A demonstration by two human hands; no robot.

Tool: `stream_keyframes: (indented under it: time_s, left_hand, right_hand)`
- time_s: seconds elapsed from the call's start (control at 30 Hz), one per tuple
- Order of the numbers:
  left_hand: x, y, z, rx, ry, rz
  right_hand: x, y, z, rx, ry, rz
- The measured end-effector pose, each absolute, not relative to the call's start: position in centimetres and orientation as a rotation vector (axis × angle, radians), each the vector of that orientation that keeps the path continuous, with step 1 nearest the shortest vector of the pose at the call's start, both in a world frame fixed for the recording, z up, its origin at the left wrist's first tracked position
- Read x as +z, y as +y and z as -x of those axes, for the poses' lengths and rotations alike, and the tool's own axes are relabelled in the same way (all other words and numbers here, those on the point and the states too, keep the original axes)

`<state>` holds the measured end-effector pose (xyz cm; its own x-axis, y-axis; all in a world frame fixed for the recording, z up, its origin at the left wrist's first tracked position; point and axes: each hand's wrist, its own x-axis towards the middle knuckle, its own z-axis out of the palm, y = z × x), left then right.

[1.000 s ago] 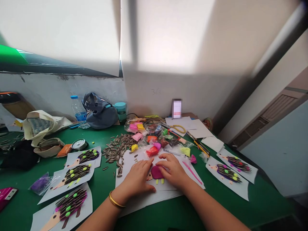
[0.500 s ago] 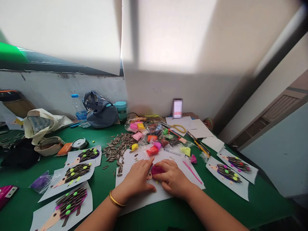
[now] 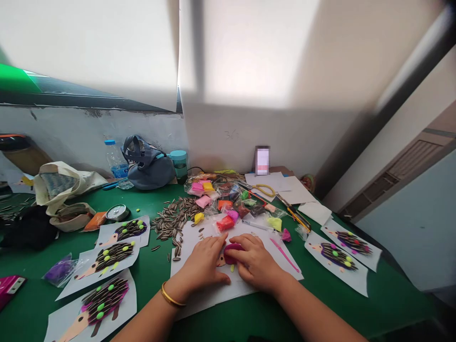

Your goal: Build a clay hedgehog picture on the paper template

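On a white sheet of paper [image 3: 231, 287] lies a small hedgehog figure with a peach-coloured clay face [image 3: 221, 259] and a flattened magenta clay body [image 3: 233, 251]. My right hand [image 3: 257, 262] has its curled fingers pressed on the magenta clay, partly covering it. Left of the face, my left hand [image 3: 204, 261] rests on the paper, holding nothing, with its thumb apart from its stretched fingers. A small yellow-green clay piece [image 3: 232, 268] shows below the body between the hands. Sunflower seeds [image 3: 176, 218] are heaped beyond my left hand.
Finished seed-covered hedgehog pictures lie at left [image 3: 107, 256] and right [image 3: 338, 256]. Bagged coloured clay [image 3: 226, 222], a pen [image 3: 258, 225], a pink tool [image 3: 285, 255] and yellow-handled scissors [image 3: 263, 191] lie beyond the hands. A phone [image 3: 262, 160] leans against the wall.
The fingers of my right hand have shifted over the magenta clay, so more of its upper edge and the yellow-green piece show. My left hand has stayed in place.
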<state>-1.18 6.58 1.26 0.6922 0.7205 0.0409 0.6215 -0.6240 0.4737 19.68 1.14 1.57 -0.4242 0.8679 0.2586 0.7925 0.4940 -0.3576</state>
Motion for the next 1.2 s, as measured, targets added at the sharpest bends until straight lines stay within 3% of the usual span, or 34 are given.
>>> stream_keyframes:
  time_s: [0.53, 0.73, 1.2]
  left_hand:
    - [1.5, 6.6, 1.0, 0.309, 1.036, -2.478]
    - [1.7, 6.6, 1.0, 0.288, 1.054, -2.459]
    - [1.3, 6.7, 1.0, 0.314, 1.049, -2.463]
  right_hand:
    - [1.0, 1.6, -19.6, 0.247, -2.311, 1.43]
    - [0.0, 2.4, -20.9, 0.25, -2.066, 1.561]
    - [0.7, 1.7, -19.6, 0.194, -2.247, 1.496]
